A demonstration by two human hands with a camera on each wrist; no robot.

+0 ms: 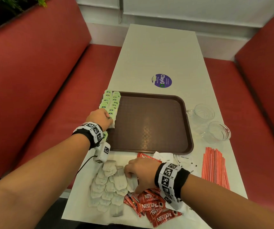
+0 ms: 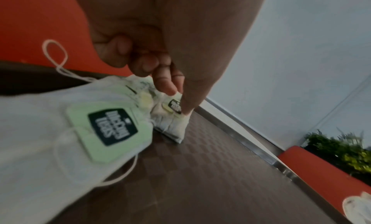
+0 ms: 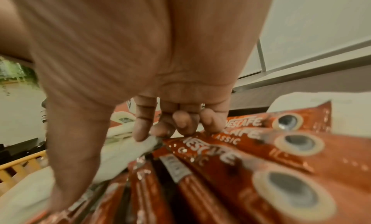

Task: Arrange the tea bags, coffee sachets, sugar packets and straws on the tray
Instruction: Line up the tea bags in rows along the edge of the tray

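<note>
The brown tray (image 1: 151, 123) lay on the white table (image 1: 159, 55) with its long side running left to right before the person. Along its left edge two rows of green-tagged tea bags (image 1: 110, 103) overlapped like shingles, the rows' long axis running away from the person toward the far end of the table. The left hand (image 1: 100, 119) was at the near end of the inner row; in the left wrist view its thumb and fingers (image 2: 164, 83) pinched the top of one tea bag (image 2: 172, 121), whose lower end rested on the tray floor and pointed toward the tray's middle. Another bag with a green tag (image 2: 110, 130) lay just beside it, its string looped loosely. Near the table's front edge sat a pile of untagged-looking tea bags (image 1: 106, 184) — pale, overlapping, mostly lengthwise toward the person. The right hand (image 1: 139, 172) reached down onto this pile, fingers curled; in the right wrist view the fingertips (image 3: 144, 132) pressed on the edge of one pale bag (image 3: 124, 154), though whether they truly gripped it could not be told. Red coffee sachets (image 1: 152, 207) fanned out just beside that hand, their long axes splayed at angles. White sugar packets (image 1: 182, 160) lay near the tray's front rim, and red-striped straws (image 1: 214, 167) lay in a bundle to the right, lengthwise toward the person. Two glass cups (image 1: 207, 121) stood right of the tray.
</note>
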